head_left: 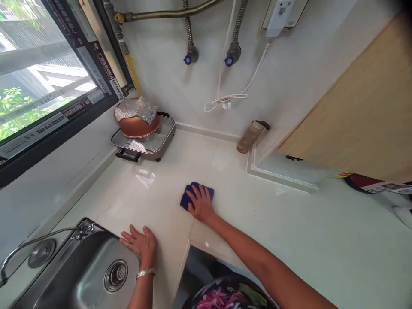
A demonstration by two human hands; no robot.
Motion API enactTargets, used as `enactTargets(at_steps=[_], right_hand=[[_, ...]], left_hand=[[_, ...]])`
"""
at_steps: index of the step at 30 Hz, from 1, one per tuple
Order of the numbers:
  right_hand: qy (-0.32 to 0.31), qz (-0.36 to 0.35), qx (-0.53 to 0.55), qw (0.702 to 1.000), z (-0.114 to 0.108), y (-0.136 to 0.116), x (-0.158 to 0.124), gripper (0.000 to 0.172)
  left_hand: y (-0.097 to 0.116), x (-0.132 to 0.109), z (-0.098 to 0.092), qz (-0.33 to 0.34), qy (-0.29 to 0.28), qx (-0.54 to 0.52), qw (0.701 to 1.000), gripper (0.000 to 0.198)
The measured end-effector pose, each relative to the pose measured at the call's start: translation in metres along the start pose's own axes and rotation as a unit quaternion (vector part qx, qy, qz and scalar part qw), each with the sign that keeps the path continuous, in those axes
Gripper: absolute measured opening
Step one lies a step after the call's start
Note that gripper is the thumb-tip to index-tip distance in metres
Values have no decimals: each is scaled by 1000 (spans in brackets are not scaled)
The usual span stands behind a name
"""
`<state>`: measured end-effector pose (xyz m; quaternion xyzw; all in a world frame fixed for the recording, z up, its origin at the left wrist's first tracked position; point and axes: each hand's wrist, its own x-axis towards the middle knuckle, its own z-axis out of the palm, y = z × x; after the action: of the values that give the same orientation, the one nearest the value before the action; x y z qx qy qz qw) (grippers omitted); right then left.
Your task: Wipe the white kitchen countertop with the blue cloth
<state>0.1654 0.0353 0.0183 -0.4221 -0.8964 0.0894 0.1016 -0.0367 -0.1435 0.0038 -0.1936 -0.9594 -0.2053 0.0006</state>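
My right hand (203,206) holds a folded dark blue cloth (186,199) down against the white countertop (231,206), near its inner corner. Its fingers lie over the cloth, and the palm side is hidden. Beside the rim of the stainless steel sink (93,257), my left hand (141,244) rests on the counter. That hand is open with fingers apart and holds nothing; a silver bracelet (145,273) circles its wrist.
An electric pan (167,136) with a copper-coloured pot (138,126) on it stands in the back left corner. A brownish bottle (249,138) is by the wall. A faucet (9,259) lies left; a wooden panel (357,98) juts in at right.
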Motion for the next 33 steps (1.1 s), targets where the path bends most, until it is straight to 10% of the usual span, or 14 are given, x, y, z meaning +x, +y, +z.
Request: enactTargets(at_steps=[23, 33], right_hand=[[52, 48, -42, 997, -21, 249, 260, 56], [80, 112, -32, 990, -22, 209, 218, 57]], left_hand=[[25, 6, -5, -75, 8, 43, 996, 76], [30, 5, -8, -68, 14, 73, 995, 70]])
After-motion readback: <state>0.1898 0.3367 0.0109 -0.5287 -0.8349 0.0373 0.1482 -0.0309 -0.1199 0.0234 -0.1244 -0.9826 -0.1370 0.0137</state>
